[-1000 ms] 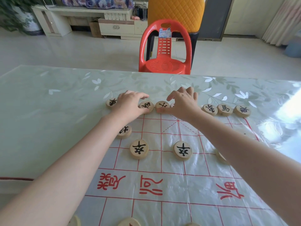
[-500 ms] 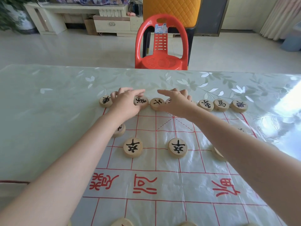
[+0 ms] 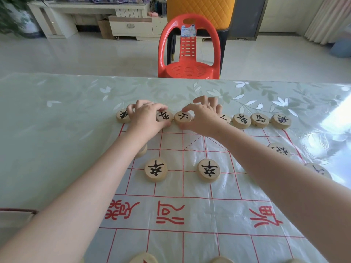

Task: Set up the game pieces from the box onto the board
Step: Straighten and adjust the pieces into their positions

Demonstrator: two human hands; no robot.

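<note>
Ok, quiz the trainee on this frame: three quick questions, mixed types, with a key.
1. True or false: the left hand touches no piece.
2. The right hand holds an advisor piece with: A. thumb and forefinger; B. a flat palm; C. a closed fist.
3. How many soldier pieces lie in full view, with nothing covering them?
Key: 1. False, it grips the elephant piece. 2. A. 3. Two.
</note>
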